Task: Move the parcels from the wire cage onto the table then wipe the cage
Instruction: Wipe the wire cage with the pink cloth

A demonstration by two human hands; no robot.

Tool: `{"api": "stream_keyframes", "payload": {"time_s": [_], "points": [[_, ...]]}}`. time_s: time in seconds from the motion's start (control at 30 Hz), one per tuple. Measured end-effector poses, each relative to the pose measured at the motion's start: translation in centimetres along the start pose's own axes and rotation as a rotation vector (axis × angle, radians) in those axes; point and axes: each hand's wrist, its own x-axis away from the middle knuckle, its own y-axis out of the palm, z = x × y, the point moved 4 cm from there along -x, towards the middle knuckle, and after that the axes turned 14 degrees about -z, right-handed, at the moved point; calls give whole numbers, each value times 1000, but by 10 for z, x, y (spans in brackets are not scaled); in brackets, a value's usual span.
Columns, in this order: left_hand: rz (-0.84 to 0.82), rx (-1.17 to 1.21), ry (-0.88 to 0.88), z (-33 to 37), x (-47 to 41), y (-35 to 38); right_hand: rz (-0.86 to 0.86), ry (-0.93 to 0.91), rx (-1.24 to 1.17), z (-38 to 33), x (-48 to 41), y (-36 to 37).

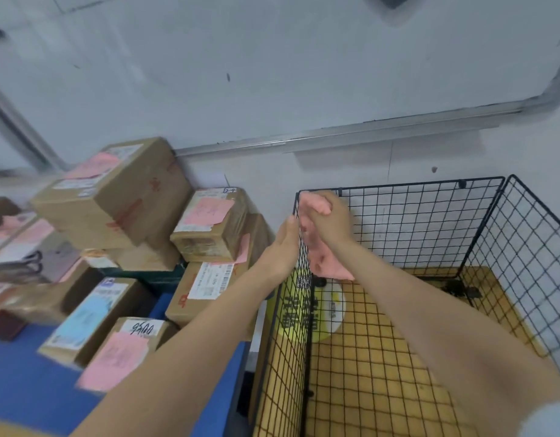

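A black wire cage (430, 216) stands at the right with no parcels inside, its mesh floor over a yellow surface. My right hand (330, 220) reaches inside and grips a pink cloth (327, 263) against the top of the cage's left panel, near its far corner. My left hand (283, 247) rests flat on the outside of that same panel, fingers straight. Several cardboard parcels (127, 197) with pink and white labels are stacked on the blue table (23, 383) to the left.
A white wall with a metal rail (351, 134) runs behind the cage and the table. A round yellow and white sticker (316, 310) lies under the cage floor. More parcels and a dark bag (29, 263) crowd the table's far left.
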Motion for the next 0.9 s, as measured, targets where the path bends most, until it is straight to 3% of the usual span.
{"api": "stream_keyframes", "payload": {"time_s": [0.1,0.5,0.9], "points": [[-23,15,77,-3,-7,3,-19,-3,-33,-2,1,3],[34,81,112,7,-1,0,-169,-55,-184,-3,39,5],[-10,116,-13,11,21,9,-370,-20,-177,-9,146,15]]}}
